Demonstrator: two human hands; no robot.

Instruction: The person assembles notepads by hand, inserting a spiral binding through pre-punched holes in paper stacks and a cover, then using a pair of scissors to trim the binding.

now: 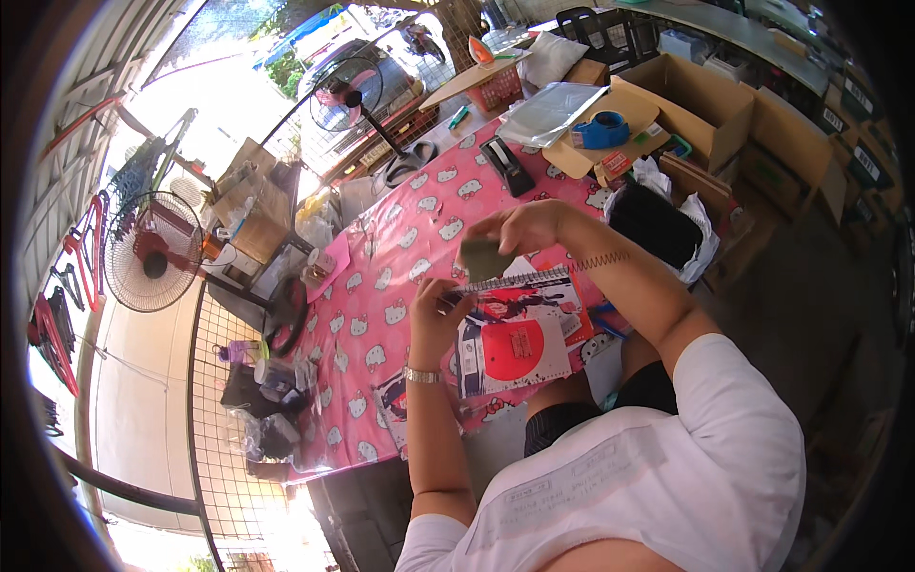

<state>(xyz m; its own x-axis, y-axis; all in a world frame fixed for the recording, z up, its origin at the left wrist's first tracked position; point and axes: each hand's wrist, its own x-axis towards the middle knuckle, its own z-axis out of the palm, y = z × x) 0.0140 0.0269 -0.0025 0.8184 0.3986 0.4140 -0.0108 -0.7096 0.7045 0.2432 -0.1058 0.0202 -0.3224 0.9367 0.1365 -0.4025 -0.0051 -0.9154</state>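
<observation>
My left hand [438,316], with a metal watch band at its wrist, pinches the left end of a bound stack of sheets [491,286]. A dark spiral wire coil [543,275] runs along that stack's edge, and its loose end sticks out to the right, past my right forearm. Above the coil, the fingers of my right hand [522,227] close on a dark olive, block-like piece [484,259]; its kind is not clear. Under the stack lie printed sheets with a red circle [519,350] on white.
A pink patterned cloth covers the table [381,276]. Toward the far right are a black stapler-like tool [507,167], a blue tape dispenser [601,130], clear plastic sleeves [548,112], open cardboard boxes [681,100] and a black bundle [656,232]. Fans [152,253] stand beyond the left edge.
</observation>
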